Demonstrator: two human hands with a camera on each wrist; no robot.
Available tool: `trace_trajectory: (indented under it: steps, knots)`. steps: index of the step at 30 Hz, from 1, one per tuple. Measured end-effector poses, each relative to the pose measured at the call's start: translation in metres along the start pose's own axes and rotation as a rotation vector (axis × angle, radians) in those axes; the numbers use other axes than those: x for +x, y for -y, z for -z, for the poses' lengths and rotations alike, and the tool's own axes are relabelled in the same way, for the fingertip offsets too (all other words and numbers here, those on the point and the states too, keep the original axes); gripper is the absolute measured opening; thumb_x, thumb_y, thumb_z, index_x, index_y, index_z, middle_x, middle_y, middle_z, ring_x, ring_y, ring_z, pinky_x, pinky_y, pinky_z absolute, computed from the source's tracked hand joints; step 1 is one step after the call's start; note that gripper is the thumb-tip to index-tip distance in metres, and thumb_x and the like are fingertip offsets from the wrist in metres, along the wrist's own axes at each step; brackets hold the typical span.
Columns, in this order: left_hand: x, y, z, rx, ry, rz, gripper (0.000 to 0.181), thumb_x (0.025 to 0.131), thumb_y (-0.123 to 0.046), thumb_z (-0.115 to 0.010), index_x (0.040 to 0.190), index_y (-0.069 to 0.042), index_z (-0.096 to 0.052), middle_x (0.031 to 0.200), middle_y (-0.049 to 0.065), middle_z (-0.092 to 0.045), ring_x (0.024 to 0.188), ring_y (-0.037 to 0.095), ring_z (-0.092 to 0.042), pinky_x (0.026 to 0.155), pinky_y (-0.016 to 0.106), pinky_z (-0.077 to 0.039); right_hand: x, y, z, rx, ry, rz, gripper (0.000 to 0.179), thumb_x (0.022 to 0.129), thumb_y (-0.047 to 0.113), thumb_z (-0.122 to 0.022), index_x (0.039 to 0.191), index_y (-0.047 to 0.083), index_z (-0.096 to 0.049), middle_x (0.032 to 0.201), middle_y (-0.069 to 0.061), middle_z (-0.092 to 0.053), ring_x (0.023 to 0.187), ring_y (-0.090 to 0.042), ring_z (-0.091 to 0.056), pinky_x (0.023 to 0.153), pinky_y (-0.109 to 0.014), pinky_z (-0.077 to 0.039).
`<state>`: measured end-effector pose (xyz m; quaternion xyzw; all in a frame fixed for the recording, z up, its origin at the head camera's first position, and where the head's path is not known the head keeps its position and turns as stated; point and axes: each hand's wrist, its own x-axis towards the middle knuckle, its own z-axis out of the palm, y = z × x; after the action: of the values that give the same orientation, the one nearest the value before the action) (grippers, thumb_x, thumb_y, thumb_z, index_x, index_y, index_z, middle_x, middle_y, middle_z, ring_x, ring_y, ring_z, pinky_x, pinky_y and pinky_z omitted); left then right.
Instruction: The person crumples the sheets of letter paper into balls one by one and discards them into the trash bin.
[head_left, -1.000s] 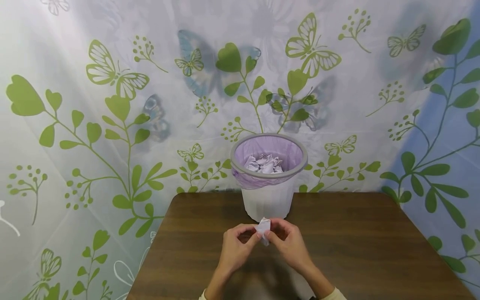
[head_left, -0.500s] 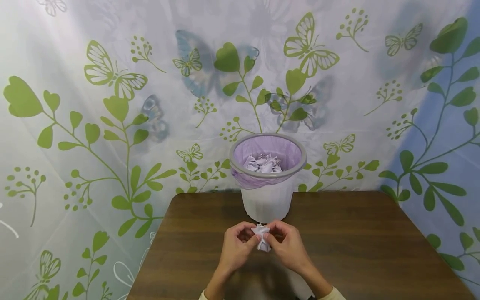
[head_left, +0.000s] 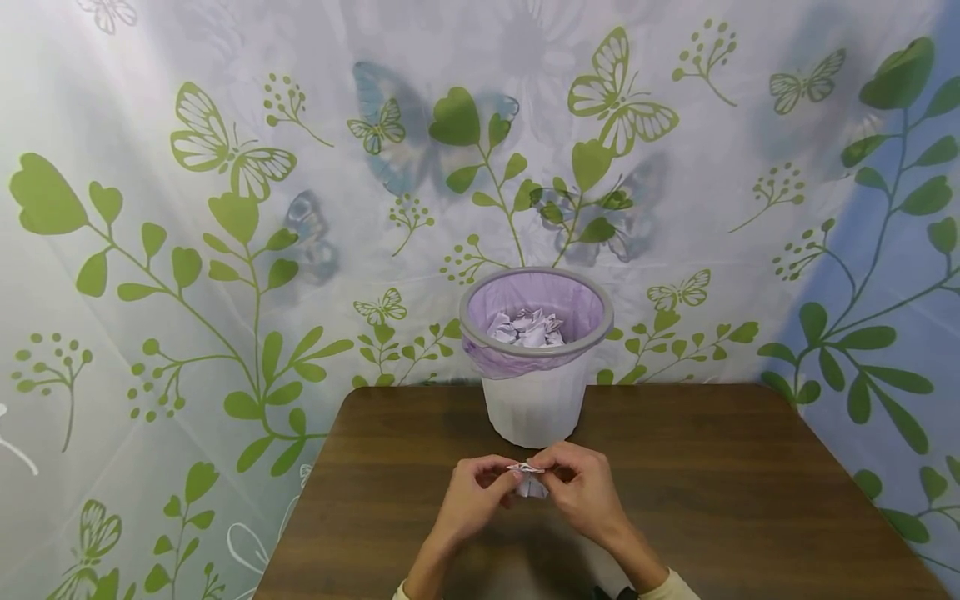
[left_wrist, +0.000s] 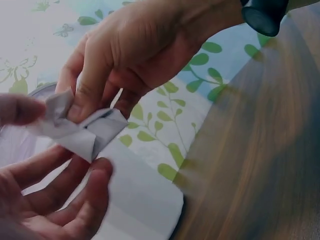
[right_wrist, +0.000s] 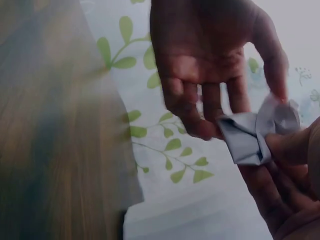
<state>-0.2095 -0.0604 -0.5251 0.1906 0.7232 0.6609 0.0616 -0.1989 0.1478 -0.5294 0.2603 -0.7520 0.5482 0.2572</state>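
Between my two hands is a small crumpled piece of white paper, held above the table in front of the bin. My left hand pinches its left side between thumb and fingers. From the right, my right hand grips the other side with thumb and forefinger. The wrist views show the paper creased and folded over itself, with the right thumb pressed on it. Just beyond the hands stands a white waste bin with a grey rim and a purple liner. Crumpled white papers lie inside it.
The dark brown wooden table reaches from the bin to the front, with rounded far corners. Behind it hangs a pale curtain printed with green leaves and butterflies. A dark band is on the right wrist.
The paper has been turned and squeezed between the fingers, its upper end now folded down. Both hands have dipped slightly and stay close together. The bin has not moved.
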Motion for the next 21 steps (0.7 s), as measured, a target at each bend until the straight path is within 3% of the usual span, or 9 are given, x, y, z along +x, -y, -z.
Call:
trace_trajectory:
  steps: [5,9,14,17,21]
  knots:
    - [-0.0013,-0.0014,0.005,-0.085,0.058,0.073,0.042,0.113,-0.027,-0.062,0.109,0.012,-0.078,0.096,0.031,-0.078,0.078,0.017,-0.077,0.069,0.027,-0.065,0.0011,-0.0022,0.0037,0.017,0.025,0.059,0.03,0.086,-0.013,-0.085,0.096,0.015,-0.087,0.092,-0.002,-0.083,0.075,-0.008,-0.074,0.059,-0.021,-0.059]
    - [-0.0008,-0.0008,0.0076,-0.118,0.076,0.104,0.033,0.107,-0.022,-0.07,0.108,0.01,-0.08,0.092,0.021,-0.08,0.077,0.017,-0.077,0.069,0.025,-0.065,0.0008,-0.003,0.0031,0.02,0.028,0.099,0.033,0.082,-0.017,-0.085,0.095,0.013,-0.088,0.094,-0.002,-0.083,0.08,-0.011,-0.078,0.062,-0.02,-0.061]
    - [-0.0001,0.0013,0.0074,-0.137,0.083,0.084,0.027,0.105,-0.017,-0.074,0.11,0.009,-0.08,0.09,0.017,-0.079,0.073,0.013,-0.074,0.072,0.026,-0.066,0.001,-0.0027,0.0026,0.014,0.017,0.047,0.027,0.085,-0.01,-0.087,0.095,0.015,-0.087,0.096,-0.002,-0.083,0.078,-0.009,-0.076,0.06,-0.021,-0.061]
    - [-0.0003,0.0025,0.0072,-0.15,0.052,0.068,0.028,0.106,-0.016,-0.072,0.11,0.012,-0.078,0.086,0.012,-0.077,0.07,0.012,-0.073,0.071,0.027,-0.066,0.0013,-0.0026,0.0047,0.028,0.071,0.027,0.025,0.09,-0.004,-0.087,0.108,0.013,-0.086,0.108,-0.006,-0.082,0.085,-0.012,-0.078,0.066,-0.025,-0.065]
    - [-0.0006,0.0029,0.0079,-0.213,-0.023,0.073,0.034,0.107,-0.016,-0.071,0.104,0.018,-0.074,0.076,0.002,-0.072,0.062,0.009,-0.068,0.062,0.022,-0.061,0.0006,-0.0019,0.0091,0.086,0.225,0.045,0.048,0.092,0.003,-0.087,0.138,0.008,-0.075,0.134,-0.017,-0.074,0.095,-0.02,-0.08,0.077,-0.032,-0.068]
